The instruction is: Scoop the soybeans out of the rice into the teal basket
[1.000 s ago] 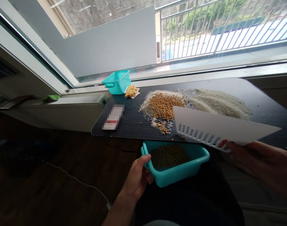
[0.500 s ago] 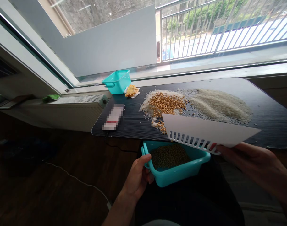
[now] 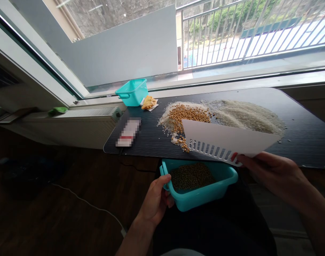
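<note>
Left hand [image 3: 156,202] gripped the turquoise bin [image 3: 202,197]; right hand [image 3: 276,174] gripped the white slotted sheet [image 3: 227,140]. Device [image 3: 129,132] on the surface [image 3: 154,144] was pixelated, its writing illegible.

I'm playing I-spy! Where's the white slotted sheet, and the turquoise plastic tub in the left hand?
White slotted sheet [image 3: 226,138], head view: its broad unslotted face.
Held turquoise plastic tub [image 3: 202,198], head view: its near outer wall.

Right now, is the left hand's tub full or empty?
Partly full: dark grains lie in the tub, leaving its right end bare.
</note>
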Demonstrator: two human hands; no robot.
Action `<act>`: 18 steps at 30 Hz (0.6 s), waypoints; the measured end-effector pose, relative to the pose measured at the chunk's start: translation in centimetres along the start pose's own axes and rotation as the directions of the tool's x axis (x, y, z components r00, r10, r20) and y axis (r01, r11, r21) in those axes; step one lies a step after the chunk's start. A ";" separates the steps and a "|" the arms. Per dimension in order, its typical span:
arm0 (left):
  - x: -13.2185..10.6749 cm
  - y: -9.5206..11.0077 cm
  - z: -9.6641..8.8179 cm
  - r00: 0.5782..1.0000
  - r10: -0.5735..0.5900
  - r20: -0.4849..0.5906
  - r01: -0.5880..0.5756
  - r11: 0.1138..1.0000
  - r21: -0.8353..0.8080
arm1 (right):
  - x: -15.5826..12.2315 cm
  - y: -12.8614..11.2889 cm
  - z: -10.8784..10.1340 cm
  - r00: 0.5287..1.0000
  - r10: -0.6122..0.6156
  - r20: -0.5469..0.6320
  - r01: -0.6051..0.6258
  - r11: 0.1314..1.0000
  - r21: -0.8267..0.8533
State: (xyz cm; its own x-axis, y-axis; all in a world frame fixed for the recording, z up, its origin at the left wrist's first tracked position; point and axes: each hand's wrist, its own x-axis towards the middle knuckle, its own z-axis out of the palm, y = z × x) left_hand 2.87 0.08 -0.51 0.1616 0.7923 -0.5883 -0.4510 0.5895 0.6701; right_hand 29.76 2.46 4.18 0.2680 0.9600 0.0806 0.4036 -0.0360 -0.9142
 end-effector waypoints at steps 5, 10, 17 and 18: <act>0.1 -0.1 0.0 1.000 -0.001 0.017 0.001 1.000 -0.008 | -0.1 -0.3 -0.1 1.000 0.017 -0.005 -0.017 1.000 0.007; 0.1 0.0 0.0 1.000 0.001 0.011 -0.001 1.000 -0.005 | -0.1 -0.4 0.0 1.000 -0.006 0.019 0.006 1.000 0.002; 0.1 -0.1 0.0 1.000 0.003 0.008 -0.003 1.000 0.010 | 0.2 -0.1 0.4 1.000 -0.011 -0.028 0.012 1.000 0.007; 0.1 -0.1 0.0 1.000 0.003 0.008 -0.003 1.000 0.012 | 0.3 -0.1 0.4 1.000 -0.016 -0.020 0.016 1.000 0.016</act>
State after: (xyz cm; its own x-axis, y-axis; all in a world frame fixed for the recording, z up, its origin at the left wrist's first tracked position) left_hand 2.90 0.06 -0.63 0.1673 0.7953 -0.5826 -0.4408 0.5889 0.6774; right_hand 29.42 2.83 4.14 0.2792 0.9547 0.1028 0.3937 -0.0161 -0.9191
